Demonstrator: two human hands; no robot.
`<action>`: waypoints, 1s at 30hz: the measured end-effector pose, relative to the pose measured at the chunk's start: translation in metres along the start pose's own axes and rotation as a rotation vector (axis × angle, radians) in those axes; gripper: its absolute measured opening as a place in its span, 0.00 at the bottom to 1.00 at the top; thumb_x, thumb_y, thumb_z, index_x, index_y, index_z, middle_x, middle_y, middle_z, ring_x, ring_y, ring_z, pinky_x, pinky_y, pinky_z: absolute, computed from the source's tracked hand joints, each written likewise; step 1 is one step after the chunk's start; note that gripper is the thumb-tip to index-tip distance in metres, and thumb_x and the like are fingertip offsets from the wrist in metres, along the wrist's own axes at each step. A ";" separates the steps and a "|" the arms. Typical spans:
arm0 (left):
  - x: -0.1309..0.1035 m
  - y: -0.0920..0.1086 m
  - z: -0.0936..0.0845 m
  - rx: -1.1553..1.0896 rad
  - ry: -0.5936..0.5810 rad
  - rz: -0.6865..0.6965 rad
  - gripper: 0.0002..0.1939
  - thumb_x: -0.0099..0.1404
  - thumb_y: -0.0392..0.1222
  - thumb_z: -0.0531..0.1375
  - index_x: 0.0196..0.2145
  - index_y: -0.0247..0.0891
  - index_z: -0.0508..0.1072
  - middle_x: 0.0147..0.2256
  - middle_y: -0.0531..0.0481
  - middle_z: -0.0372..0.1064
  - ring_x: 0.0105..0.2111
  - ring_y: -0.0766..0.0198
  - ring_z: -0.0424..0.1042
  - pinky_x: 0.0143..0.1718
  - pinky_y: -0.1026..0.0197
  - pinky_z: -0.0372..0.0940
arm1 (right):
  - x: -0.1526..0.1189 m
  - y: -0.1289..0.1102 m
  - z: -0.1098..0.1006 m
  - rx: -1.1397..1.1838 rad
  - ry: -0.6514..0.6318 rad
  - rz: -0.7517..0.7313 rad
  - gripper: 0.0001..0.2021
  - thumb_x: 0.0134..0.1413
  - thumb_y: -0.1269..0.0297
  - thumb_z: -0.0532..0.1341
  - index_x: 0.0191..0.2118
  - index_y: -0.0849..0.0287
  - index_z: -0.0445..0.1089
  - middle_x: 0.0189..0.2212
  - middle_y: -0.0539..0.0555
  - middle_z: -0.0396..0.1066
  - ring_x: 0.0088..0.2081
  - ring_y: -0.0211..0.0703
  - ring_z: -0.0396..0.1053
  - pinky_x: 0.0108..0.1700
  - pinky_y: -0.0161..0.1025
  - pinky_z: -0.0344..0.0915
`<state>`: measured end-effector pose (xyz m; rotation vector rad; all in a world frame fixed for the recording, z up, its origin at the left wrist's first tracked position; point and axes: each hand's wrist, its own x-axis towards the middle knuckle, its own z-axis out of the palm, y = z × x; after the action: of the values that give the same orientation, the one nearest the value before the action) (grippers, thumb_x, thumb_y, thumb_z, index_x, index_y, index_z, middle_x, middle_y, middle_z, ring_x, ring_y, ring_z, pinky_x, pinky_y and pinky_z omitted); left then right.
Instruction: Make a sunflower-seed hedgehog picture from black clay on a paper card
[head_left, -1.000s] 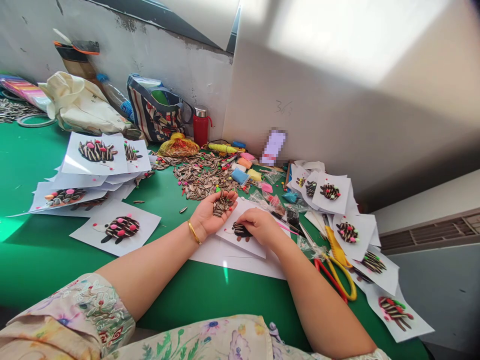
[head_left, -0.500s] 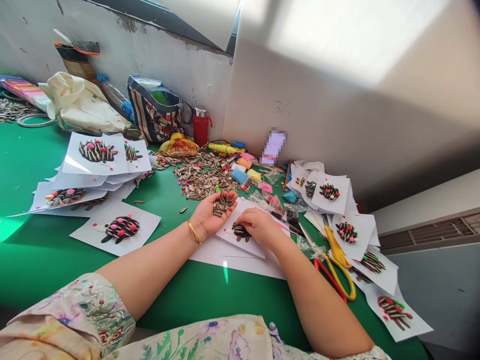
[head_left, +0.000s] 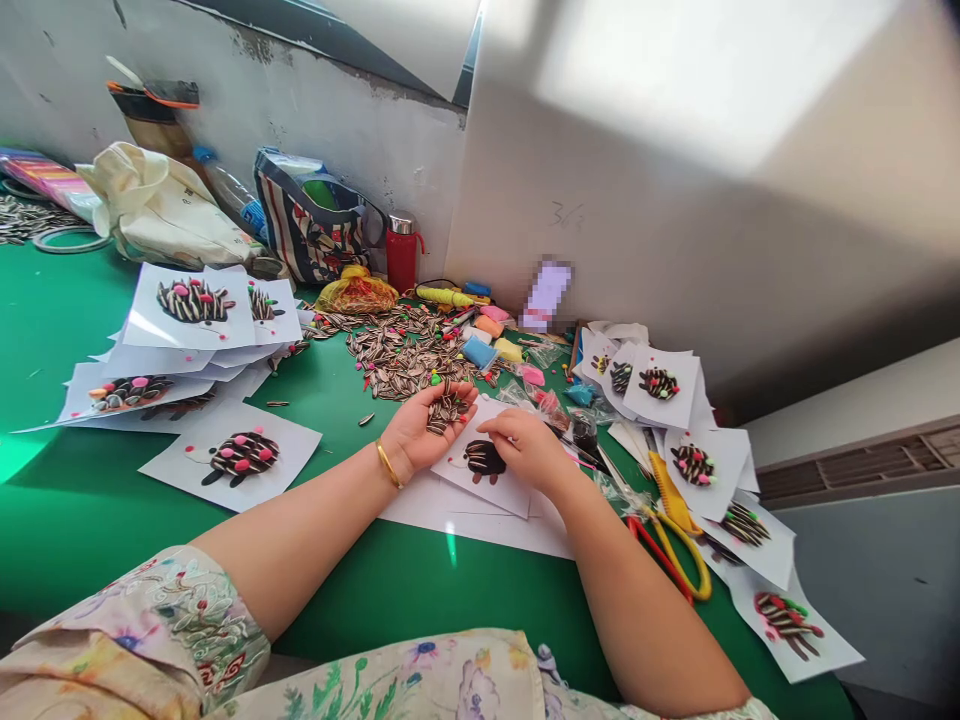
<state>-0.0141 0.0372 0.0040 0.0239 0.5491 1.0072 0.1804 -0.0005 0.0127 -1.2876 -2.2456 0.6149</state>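
My left hand (head_left: 427, 424) is turned palm up and cupped round a heap of striped sunflower seeds (head_left: 448, 410). Just to its right, my right hand (head_left: 527, 446) hovers over a white paper card (head_left: 457, 466), thumb and fingertips drawn together. Whether a seed is between those fingertips is too small to tell. The card carries a hedgehog shape (head_left: 484, 459) in dark clay with brown feet and a few seeds set in its back. Under the card lies a larger white sheet (head_left: 420, 514).
Loose seeds (head_left: 397, 360) and clay packets (head_left: 480, 352) spread behind my hands. Scissors (head_left: 682, 550) and a yellow cutter (head_left: 671, 495) lie at right. Finished hedgehog cards are stacked left (head_left: 191, 335) and right (head_left: 694, 400). Bags (head_left: 315, 225) and a red flask (head_left: 402, 255) stand along the wall.
My right hand has lifted slightly off the clay hedgehog and shifted right, uncovering more of its back and the seeds there. My left hand stays nearly still with its seeds.
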 end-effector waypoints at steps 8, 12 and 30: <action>-0.004 -0.003 0.001 -0.013 -0.078 -0.060 0.09 0.70 0.36 0.55 0.35 0.32 0.73 0.44 0.41 0.75 0.48 0.55 0.75 0.48 0.52 0.72 | 0.005 -0.003 0.005 -0.069 0.251 0.015 0.11 0.59 0.72 0.56 0.40 0.56 0.76 0.34 0.53 0.73 0.39 0.45 0.68 0.42 0.41 0.63; -0.008 -0.005 0.004 0.031 -0.097 -0.094 0.09 0.70 0.36 0.54 0.34 0.32 0.73 0.41 0.42 0.76 0.41 0.57 0.77 0.45 0.53 0.73 | 0.010 -0.011 0.005 -0.077 0.339 -0.013 0.10 0.60 0.69 0.57 0.41 0.55 0.75 0.35 0.53 0.71 0.39 0.45 0.67 0.43 0.41 0.63; -0.011 -0.008 0.008 0.033 -0.123 -0.155 0.11 0.70 0.34 0.52 0.33 0.32 0.73 0.29 0.46 0.73 0.29 0.64 0.74 0.28 0.65 0.72 | 0.020 -0.030 0.015 -0.105 0.392 -0.032 0.04 0.56 0.66 0.64 0.37 0.55 0.76 0.36 0.54 0.70 0.42 0.47 0.67 0.47 0.45 0.64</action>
<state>-0.0089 0.0253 0.0136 0.0708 0.4480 0.8400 0.1425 0.0009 0.0225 -1.2907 -1.9877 0.2096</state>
